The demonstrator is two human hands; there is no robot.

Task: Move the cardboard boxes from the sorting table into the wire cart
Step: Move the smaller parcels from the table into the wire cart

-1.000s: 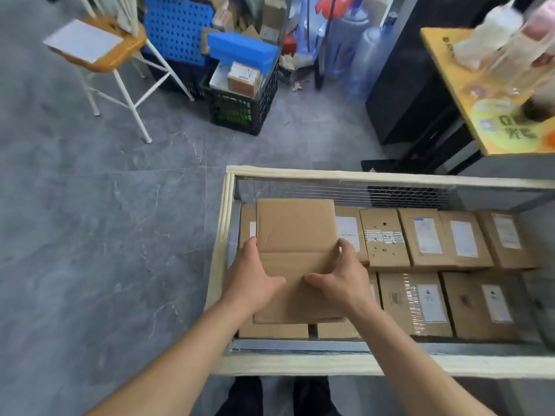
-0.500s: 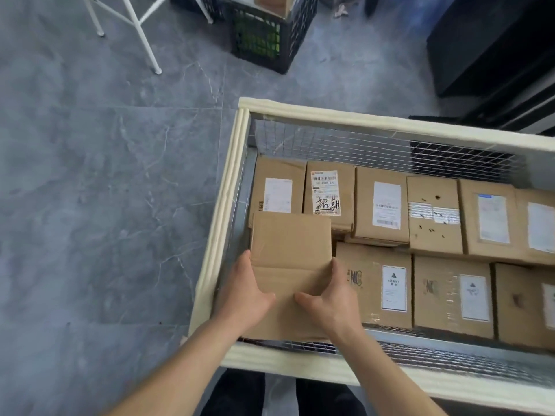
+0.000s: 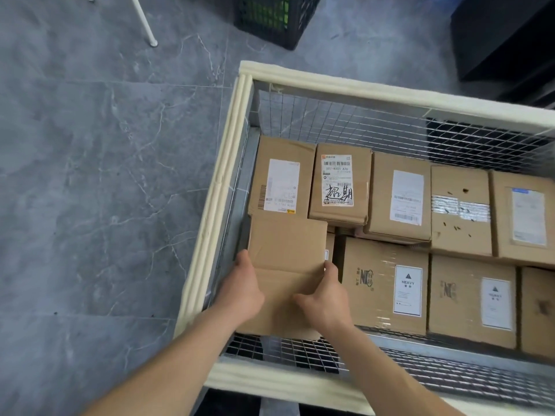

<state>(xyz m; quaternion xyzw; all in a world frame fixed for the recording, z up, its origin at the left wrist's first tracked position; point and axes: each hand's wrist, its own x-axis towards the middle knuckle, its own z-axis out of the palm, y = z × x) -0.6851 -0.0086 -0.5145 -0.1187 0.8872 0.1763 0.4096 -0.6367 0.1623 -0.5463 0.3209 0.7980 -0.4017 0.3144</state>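
Both hands are gripping one plain box (image 3: pixel 285 244) in the head view: left hand (image 3: pixel 241 291) is clasping its 9 o'clock edge with the fingers wrapped over the side, right hand (image 3: pixel 326 304) is pinching its 3 o'clock edge with the thumb lying on the top face. Box is sitting low inside the wire cart (image 3: pixel 210 211), in the corner at 7 o'clock, just beside the left mesh wall; cannot tell whether it is resting on what is under it or hanging just above. Barcode-labelled box (image 3: pixel 339 181) is lying at its 1 o'clock in the far row, HEAVY-labelled box (image 3: pixel 384 283) at its 3 o'clock in the near row. Two rows of parcels are already filling the cart bottom towards 3 o'clock. Judgement: loading is running well along and this box is being seated, release not yet made. Sorting table is lying out of view, so the count left there is unknown. Black crate (image 3: pixel 270 16) is standing on the floor at 12 o'clock.
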